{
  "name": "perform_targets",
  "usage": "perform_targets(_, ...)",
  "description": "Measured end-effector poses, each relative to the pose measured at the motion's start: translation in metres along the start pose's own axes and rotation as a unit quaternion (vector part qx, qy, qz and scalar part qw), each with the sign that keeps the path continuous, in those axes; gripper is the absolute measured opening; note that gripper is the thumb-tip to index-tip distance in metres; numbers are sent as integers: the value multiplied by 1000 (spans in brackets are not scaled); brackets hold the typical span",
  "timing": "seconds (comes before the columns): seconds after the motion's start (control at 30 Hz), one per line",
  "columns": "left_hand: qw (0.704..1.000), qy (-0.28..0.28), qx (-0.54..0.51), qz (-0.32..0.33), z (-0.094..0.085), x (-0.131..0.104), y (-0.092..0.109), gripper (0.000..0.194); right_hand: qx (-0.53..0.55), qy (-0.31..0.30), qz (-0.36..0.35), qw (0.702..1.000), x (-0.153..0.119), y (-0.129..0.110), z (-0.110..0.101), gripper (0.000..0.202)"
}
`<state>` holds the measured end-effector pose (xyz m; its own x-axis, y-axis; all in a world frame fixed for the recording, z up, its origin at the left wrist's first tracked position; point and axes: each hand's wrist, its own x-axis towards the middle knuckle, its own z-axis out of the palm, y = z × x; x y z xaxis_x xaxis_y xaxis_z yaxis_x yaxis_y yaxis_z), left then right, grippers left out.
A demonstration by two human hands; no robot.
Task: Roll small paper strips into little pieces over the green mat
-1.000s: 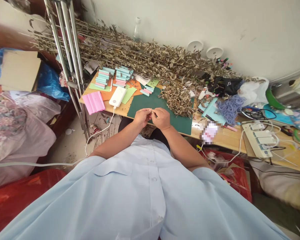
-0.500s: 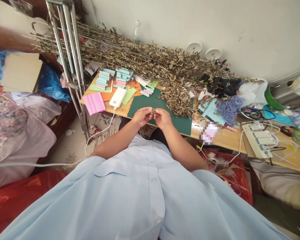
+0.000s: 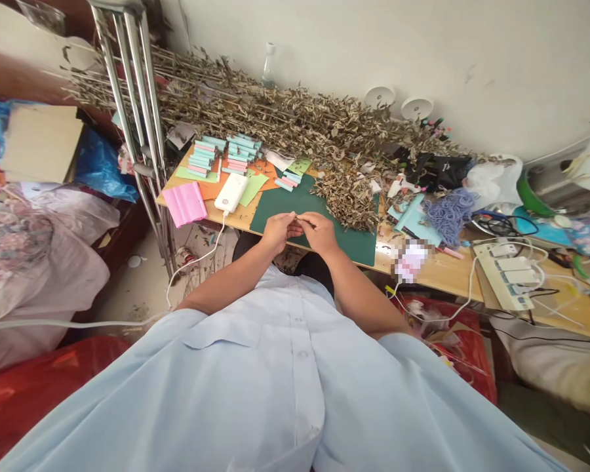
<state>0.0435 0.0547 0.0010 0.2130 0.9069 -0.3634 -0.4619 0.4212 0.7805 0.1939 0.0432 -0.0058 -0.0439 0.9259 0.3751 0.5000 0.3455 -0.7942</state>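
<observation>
My left hand (image 3: 279, 231) and my right hand (image 3: 318, 231) meet at the fingertips over the front edge of a dark green mat (image 3: 295, 204). Both are closed in a pinch on a small bit of dried leaves, mostly hidden by the fingers. Just beyond my right hand lies a heap of loose dried leaves (image 3: 350, 200) on the mat. Past my left hand, several rolled paper tubes (image 3: 287, 181) in blue and pink rest at the mat's far left corner. More stacks of blue and pink paper tubes (image 3: 204, 156) sit farther left on coloured sheets.
Long dried leafy stalks (image 3: 255, 105) lie along the wall. A white power bank (image 3: 231, 192) with a cable and pink paper (image 3: 185, 204) lie left. To the right are a blurred phone (image 3: 412, 262), purple yarn (image 3: 450, 215) and a power strip (image 3: 504, 275). Metal crutches (image 3: 135, 98) lean at the left.
My fingertips have drawn closer together, and the leaf clump that showed between them is now mostly covered. My right hand has tilted inward over it. The things on the table stay put.
</observation>
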Motion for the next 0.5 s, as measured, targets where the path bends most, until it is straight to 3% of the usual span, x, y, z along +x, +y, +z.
perform_targets(0.27,999,-46,16,-15,-6,0,4,26,92,10,126,988,-1,-1,2,19)
perform_targets(0.5,997,-69,11,-19,-8,1,0,31,78,-11,119,990,2,-2,-7,16)
